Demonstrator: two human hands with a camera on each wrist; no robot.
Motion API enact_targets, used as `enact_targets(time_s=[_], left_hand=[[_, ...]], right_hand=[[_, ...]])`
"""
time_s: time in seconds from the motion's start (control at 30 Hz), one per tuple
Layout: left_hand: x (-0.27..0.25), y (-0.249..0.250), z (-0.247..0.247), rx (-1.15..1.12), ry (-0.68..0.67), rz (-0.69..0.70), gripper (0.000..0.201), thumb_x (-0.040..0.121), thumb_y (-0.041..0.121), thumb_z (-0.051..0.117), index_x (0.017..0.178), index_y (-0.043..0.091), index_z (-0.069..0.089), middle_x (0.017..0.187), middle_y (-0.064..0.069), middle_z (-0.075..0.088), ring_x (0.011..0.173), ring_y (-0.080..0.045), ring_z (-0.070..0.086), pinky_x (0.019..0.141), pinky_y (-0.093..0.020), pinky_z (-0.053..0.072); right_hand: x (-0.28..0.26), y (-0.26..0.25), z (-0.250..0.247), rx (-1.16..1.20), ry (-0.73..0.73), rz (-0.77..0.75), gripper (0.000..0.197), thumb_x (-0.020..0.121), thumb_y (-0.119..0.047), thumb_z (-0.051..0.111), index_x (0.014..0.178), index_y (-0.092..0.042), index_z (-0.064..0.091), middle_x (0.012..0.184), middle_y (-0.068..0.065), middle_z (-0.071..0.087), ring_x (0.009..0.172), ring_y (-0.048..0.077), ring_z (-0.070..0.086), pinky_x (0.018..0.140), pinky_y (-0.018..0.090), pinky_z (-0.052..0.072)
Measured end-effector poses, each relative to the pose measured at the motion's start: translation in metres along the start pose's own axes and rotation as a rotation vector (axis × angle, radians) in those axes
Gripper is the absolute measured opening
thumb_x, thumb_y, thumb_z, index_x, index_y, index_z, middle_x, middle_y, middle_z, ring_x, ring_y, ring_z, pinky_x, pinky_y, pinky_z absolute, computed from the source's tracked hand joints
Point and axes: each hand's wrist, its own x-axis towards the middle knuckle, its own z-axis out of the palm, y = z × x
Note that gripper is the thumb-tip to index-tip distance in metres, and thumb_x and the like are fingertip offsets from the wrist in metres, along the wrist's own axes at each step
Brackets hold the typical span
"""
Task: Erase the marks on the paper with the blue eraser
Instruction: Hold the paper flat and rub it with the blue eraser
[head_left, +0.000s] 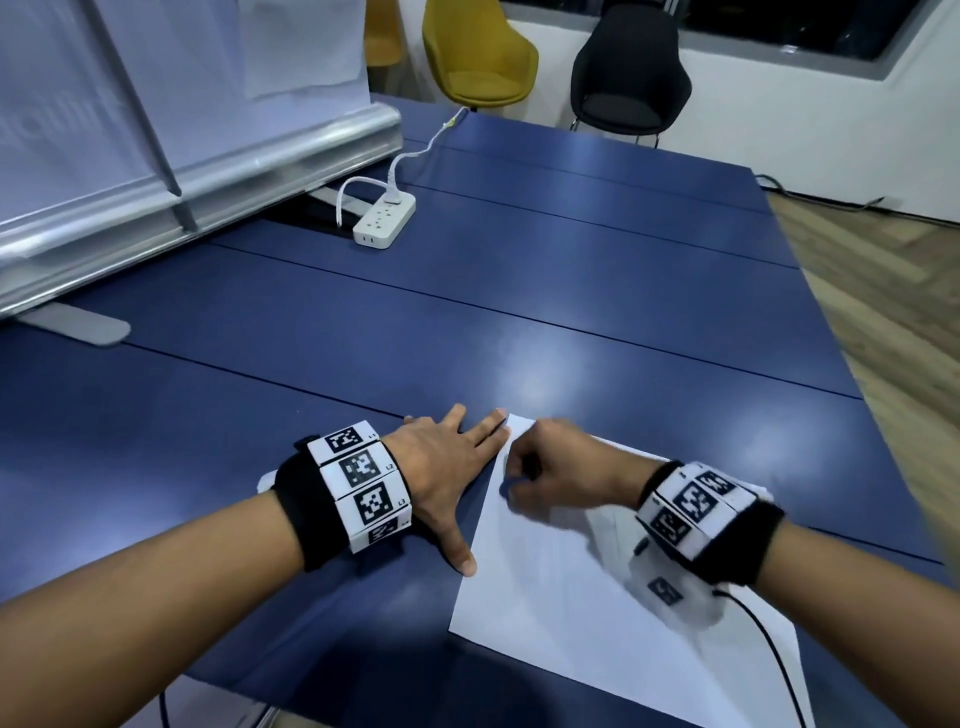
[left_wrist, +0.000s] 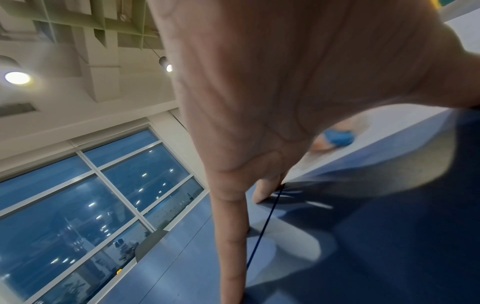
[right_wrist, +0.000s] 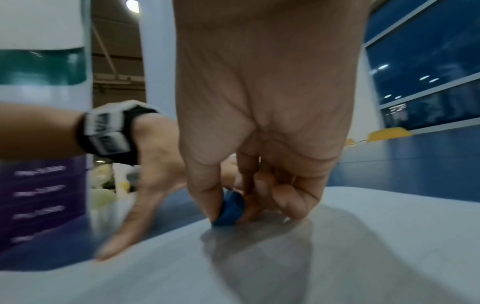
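While the head camera looks down on one blue table (head_left: 571, 291), two hands work at its near edge: the left hand (head_left: 441, 467) lies flat with its fingers spread, the fingertips at the left edge of the single sheet of paper (head_left: 571, 623), and the right hand (head_left: 550, 467) is curled over the sheet's upper left part. A sliver of blue shows under its fingers, probably the blue eraser (head_left: 506, 488), though blur makes that uncertain. No marks can be made out on the sheet. One white power strip (head_left: 384, 218) lies well apart toward the far side, and three chairs stand beyond the table, two yellow and one black chair (head_left: 628, 73).

From the left wrist, the left hand (left_wrist: 285, 92) reaches down with straight, spread fingers onto the table, and the eraser (left_wrist: 339, 137) shows as one small blue blob on the paper (left_wrist: 389, 125) past the palm.

From the right wrist, the right hand (right_wrist: 259, 123) pinches the one eraser (right_wrist: 231, 207) between thumb and fingertips, its lower edge touching the paper (right_wrist: 363, 246). The left hand (right_wrist: 145, 185) rests just beside it, its thumb at the paper's edge.
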Motion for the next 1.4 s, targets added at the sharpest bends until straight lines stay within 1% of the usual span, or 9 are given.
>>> enact_targets(time_s=[0.13,0.3,0.4,0.53,0.87,0.97,1.13,1.27,1.4], left_hand=[[-0.001,0.001,0.000,0.001,0.001,-0.003,0.150,0.050,0.080,0.076,0.155,0.023,-0.016,0.160,0.015,-0.025,0.147,-0.029,0.008,0.101,-0.052,0.040],[0.000,0.000,0.001,-0.010,0.001,-0.006,0.150,0.049,0.079,0.077,0.156,0.024,-0.012,0.161,0.014,-0.023,0.148,-0.030,0.007,0.102,-0.055,0.039],[-0.001,0.002,-0.001,-0.014,-0.012,-0.007,0.149,0.052,0.077,0.078,0.155,0.022,-0.016,0.161,0.013,-0.024,0.149,-0.032,0.001,0.106,-0.053,0.036],[-0.001,0.003,-0.001,-0.018,-0.010,-0.001,0.149,0.052,0.076,0.078,0.155,0.022,-0.015,0.161,0.012,-0.024,0.150,-0.032,0.001,0.107,-0.052,0.035],[0.001,0.002,0.001,-0.007,0.002,-0.002,0.149,0.051,0.077,0.078,0.156,0.021,-0.012,0.162,0.011,-0.022,0.150,-0.032,0.002,0.105,-0.049,0.036],[0.000,0.002,0.000,0.000,0.008,-0.002,0.147,0.052,0.077,0.078,0.156,0.021,-0.010,0.162,0.010,-0.021,0.149,-0.032,0.004,0.104,-0.049,0.037],[-0.001,0.003,0.001,0.000,0.024,0.004,0.148,0.053,0.077,0.077,0.156,0.021,-0.014,0.160,0.012,-0.027,0.149,-0.033,0.004,0.104,-0.049,0.037],[-0.001,0.002,0.000,-0.018,0.030,0.010,0.145,0.051,0.075,0.079,0.156,0.023,-0.007,0.159,0.013,-0.030,0.148,-0.034,0.007,0.102,-0.051,0.042],[-0.002,0.003,-0.002,-0.026,0.029,0.018,0.148,0.051,0.075,0.080,0.155,0.023,-0.013,0.157,0.017,-0.032,0.146,-0.033,0.009,0.100,-0.055,0.043]], right_hand=[[0.014,0.014,-0.010,-0.024,0.168,0.061,0.010,0.078,-0.018,0.066,0.076,-0.008,0.068,0.074,0.004,0.070,0.070,0.019,0.059,0.064,0.029,0.049],[-0.010,-0.006,0.007,0.039,-0.081,-0.043,0.008,0.075,-0.016,0.068,0.068,-0.015,0.064,0.064,-0.011,0.066,0.061,0.003,0.060,0.060,0.023,0.051],[0.010,0.016,-0.010,-0.023,0.102,0.035,0.007,0.078,-0.020,0.069,0.075,-0.014,0.068,0.062,-0.015,0.059,0.059,0.003,0.054,0.061,0.024,0.045],[0.003,0.017,-0.004,-0.051,0.153,-0.013,0.007,0.074,-0.019,0.065,0.078,-0.013,0.067,0.074,-0.008,0.066,0.071,0.017,0.060,0.064,0.031,0.051],[-0.003,0.011,-0.006,-0.153,0.085,-0.065,0.004,0.076,-0.019,0.064,0.079,-0.017,0.066,0.089,0.002,0.067,0.076,0.019,0.060,0.068,0.033,0.051],[-0.009,-0.003,-0.001,-0.155,-0.075,-0.108,0.009,0.076,-0.021,0.068,0.072,-0.024,0.060,0.086,-0.002,0.070,0.072,0.012,0.054,0.067,0.030,0.049],[0.014,0.012,-0.014,-0.189,0.163,0.035,0.009,0.077,-0.022,0.066,0.082,-0.015,0.068,0.089,0.000,0.069,0.084,0.023,0.064,0.063,0.028,0.045],[-0.003,-0.003,0.000,-0.121,-0.036,-0.094,0.015,0.072,-0.016,0.069,0.071,-0.023,0.056,0.079,-0.007,0.064,0.067,0.011,0.053,0.054,0.016,0.039],[0.010,0.012,-0.018,-0.150,0.092,0.039,0.011,0.072,-0.023,0.070,0.071,-0.028,0.060,0.081,-0.006,0.067,0.078,0.018,0.062,0.065,0.032,0.052]])
